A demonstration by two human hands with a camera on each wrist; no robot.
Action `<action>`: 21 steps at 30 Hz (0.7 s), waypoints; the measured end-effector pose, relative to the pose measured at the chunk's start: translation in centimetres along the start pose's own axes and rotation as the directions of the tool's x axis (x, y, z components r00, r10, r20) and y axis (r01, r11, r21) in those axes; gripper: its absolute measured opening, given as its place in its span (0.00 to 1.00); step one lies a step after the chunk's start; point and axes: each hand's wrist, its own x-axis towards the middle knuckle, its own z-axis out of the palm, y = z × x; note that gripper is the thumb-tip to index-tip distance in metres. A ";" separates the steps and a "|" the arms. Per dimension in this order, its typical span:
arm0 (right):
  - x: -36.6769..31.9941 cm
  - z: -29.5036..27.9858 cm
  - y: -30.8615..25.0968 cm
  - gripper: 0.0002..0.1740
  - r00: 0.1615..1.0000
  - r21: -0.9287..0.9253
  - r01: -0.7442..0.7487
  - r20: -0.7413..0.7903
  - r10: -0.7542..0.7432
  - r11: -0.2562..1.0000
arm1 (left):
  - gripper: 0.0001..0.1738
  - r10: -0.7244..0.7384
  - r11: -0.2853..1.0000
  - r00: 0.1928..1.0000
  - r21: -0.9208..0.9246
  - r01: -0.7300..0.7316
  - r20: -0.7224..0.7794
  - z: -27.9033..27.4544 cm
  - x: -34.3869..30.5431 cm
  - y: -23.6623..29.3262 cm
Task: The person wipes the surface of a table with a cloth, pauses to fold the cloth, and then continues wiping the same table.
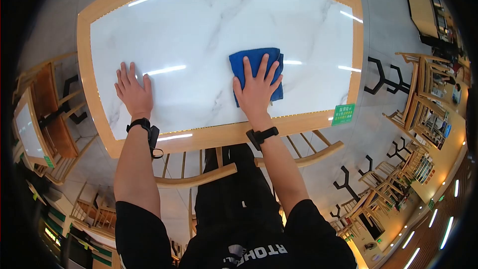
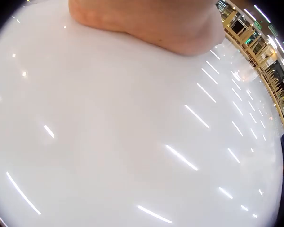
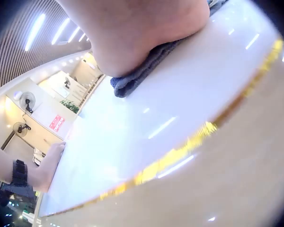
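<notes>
A blue cloth (image 1: 256, 60), folded into a rough square, lies on a white marble-patterned table (image 1: 199, 25) with a wooden border. Spread flat on top of it is my right hand (image 1: 255, 89), fingers straight and pointing away from me. In the right wrist view the heel of that hand presses the cloth (image 3: 142, 75) against the glossy top. To the left, my left hand (image 1: 134, 92) rests palm down on the bare tabletop with its fingers extended. The left wrist view shows only the base of the left hand (image 2: 151, 28) over the white surface.
A green notice sticker (image 1: 343, 114) is stuck at the table's near right corner. Wooden chairs stand close along the near edge, one chair back (image 1: 199, 177) between my arms and another (image 1: 303, 157) to the right. Another table (image 1: 30, 127) is at the left.
</notes>
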 end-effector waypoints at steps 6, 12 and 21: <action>5.7 0.9 0.1 0.36 0.998 -0.032 0.007 -0.056 -0.008 0.999 | 0.35 0.009 1.000 1.000 -0.002 -0.009 -0.001 0.2 -0.2 -0.1; 10.7 1.5 -0.1 0.37 0.994 -0.068 0.018 -0.108 -0.026 0.997 | 0.35 0.007 1.000 1.000 -0.019 -0.007 0.009 -0.1 -0.2 0.1; 17.5 2.3 0.0 0.39 0.990 -0.089 0.030 -0.131 -0.042 0.996 | 0.36 0.000 1.000 0.999 -0.022 0.001 0.032 -0.2 -0.2 0.3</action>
